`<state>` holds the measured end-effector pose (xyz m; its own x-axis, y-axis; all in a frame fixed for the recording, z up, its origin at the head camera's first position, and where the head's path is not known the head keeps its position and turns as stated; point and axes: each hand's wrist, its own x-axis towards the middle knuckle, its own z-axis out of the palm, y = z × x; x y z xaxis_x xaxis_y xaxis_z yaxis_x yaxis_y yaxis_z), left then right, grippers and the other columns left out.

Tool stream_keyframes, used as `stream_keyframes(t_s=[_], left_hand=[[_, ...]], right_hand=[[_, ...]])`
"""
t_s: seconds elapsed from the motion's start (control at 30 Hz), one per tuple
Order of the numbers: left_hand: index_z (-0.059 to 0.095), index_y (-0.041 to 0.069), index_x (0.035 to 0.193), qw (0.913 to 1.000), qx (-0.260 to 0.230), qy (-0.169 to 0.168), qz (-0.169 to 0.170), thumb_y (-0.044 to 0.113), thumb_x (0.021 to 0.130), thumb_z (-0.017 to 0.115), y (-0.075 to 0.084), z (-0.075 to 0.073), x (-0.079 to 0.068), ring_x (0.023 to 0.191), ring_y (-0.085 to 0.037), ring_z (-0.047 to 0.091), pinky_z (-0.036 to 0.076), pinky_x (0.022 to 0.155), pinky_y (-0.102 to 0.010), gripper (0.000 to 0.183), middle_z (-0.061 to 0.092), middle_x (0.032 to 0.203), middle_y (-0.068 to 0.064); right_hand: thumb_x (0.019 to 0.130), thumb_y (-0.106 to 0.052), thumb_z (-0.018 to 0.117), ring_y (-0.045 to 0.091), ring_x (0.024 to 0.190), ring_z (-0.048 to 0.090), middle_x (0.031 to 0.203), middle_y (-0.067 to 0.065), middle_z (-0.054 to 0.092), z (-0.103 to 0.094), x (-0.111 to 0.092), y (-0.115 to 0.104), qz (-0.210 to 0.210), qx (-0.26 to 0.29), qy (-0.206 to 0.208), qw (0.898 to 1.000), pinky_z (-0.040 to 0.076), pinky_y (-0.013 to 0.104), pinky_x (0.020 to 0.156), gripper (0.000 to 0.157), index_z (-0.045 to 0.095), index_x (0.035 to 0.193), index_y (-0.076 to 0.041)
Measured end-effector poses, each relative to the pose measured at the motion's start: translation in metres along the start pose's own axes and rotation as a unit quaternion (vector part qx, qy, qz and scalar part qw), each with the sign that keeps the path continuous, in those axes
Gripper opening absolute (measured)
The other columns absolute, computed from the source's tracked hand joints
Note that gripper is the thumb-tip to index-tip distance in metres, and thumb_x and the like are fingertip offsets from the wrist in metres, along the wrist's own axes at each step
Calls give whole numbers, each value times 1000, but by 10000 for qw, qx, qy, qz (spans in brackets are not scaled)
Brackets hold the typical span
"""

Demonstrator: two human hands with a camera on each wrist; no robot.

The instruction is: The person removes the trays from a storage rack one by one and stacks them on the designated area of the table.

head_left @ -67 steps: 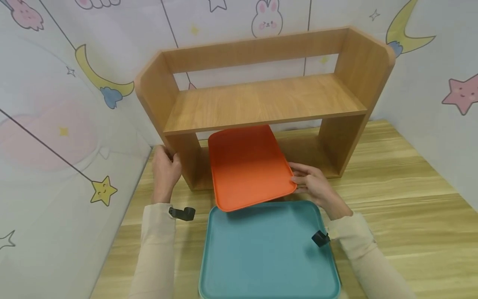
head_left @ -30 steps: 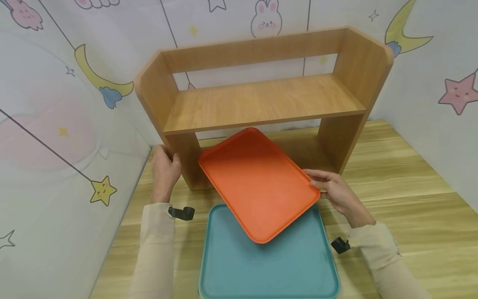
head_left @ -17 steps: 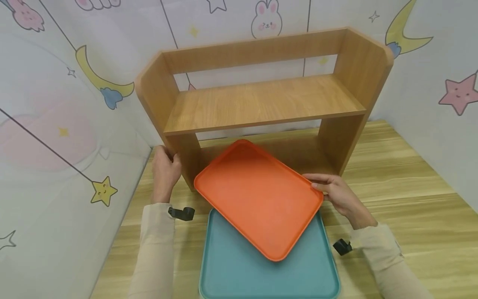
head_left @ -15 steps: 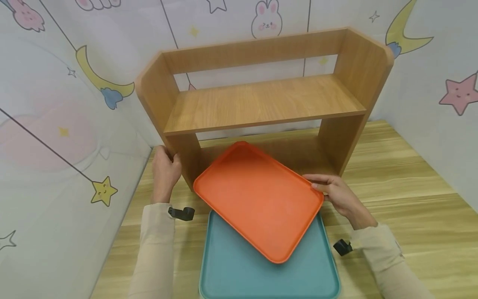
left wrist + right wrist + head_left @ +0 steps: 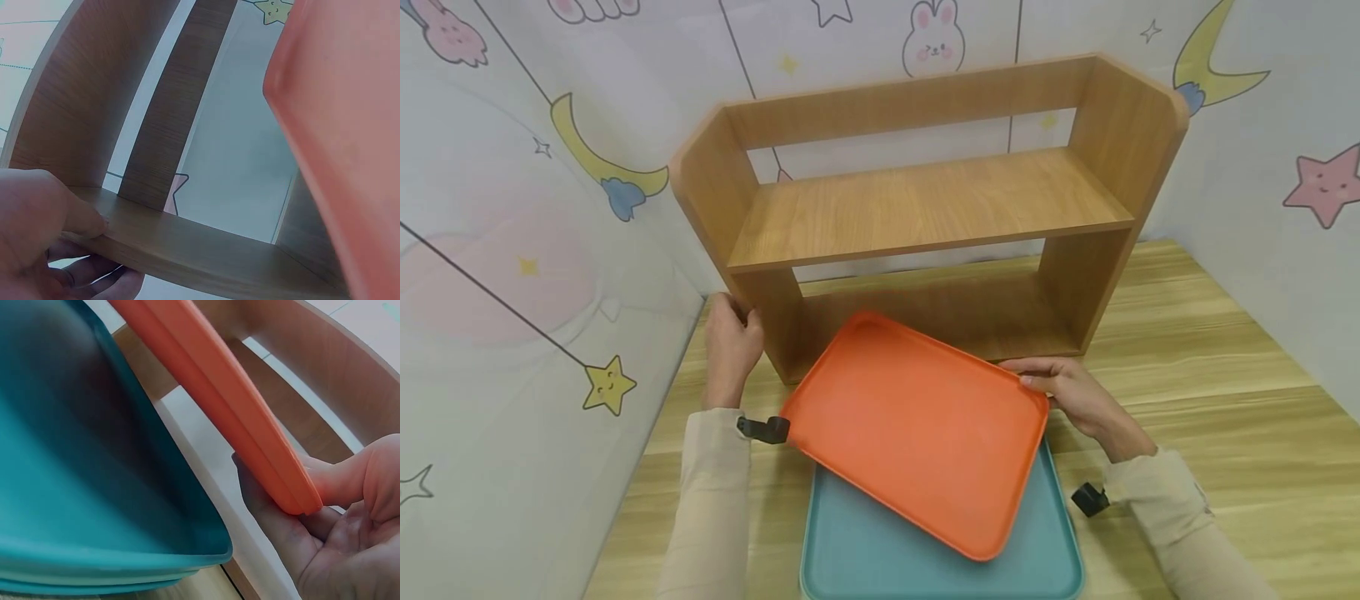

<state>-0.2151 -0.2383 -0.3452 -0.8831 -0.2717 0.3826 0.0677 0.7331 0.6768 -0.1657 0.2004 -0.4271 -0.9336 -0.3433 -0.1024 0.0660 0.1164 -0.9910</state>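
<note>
An orange tray (image 5: 917, 433) is tilted over a teal tray (image 5: 880, 558), covering much of it in the head view. My right hand (image 5: 1078, 404) pinches the orange tray at its right corner, thumb on one side and fingers beneath, as the right wrist view shows with the right hand (image 5: 350, 531) on the rim. My left hand (image 5: 730, 342) grips the left side panel of a two-tier wooden shelf (image 5: 925, 204). In the left wrist view, the left hand (image 5: 37, 231) has its thumb over the board's edge and its fingers behind it.
The teal tray appears stacked on others, with several rims (image 5: 125, 575) showing along its edge. All stand on a wood-grain table (image 5: 1210, 375). A white curtain (image 5: 550, 333) printed with stars, moons and a rabbit hangs behind and on both sides. A black wrist camera (image 5: 765, 429) sits on the left sleeve.
My right hand has drawn the orange tray out of the shelf's lower level towards me, turning it over the teal tray. The left hand has stayed on the side panel.
</note>
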Motion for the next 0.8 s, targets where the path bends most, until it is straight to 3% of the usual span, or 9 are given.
stream_keyframes(t_s=[0.43,0.67,0.8], left_hand=[[46,-5,104,9999,43,-74,-54,14,95,47,-1,0,1,82,-31,49,38,70,-37,20,49,93,-18],[46,-6,106,10000,15,-84,-28,13,96,47,-1,1,2,85,-32,50,39,72,-38,22,50,95,-19],[46,-6,107,10000,23,-84,-41,13,96,47,0,1,2,85,-32,50,39,72,-38,22,50,95,-19]], right_hand=[[98,-9,49,13,87,68,108,-4,70,-2,3,-1,-19,-84,-495,9987,56,31,70,38,50,133,7],[98,-10,50,14,91,67,125,18,61,-4,7,-1,-13,-331,-699,9970,56,32,73,40,49,133,9],[97,-9,51,13,93,65,129,22,57,-4,10,1,-18,-402,-800,9960,55,30,74,39,51,132,8]])
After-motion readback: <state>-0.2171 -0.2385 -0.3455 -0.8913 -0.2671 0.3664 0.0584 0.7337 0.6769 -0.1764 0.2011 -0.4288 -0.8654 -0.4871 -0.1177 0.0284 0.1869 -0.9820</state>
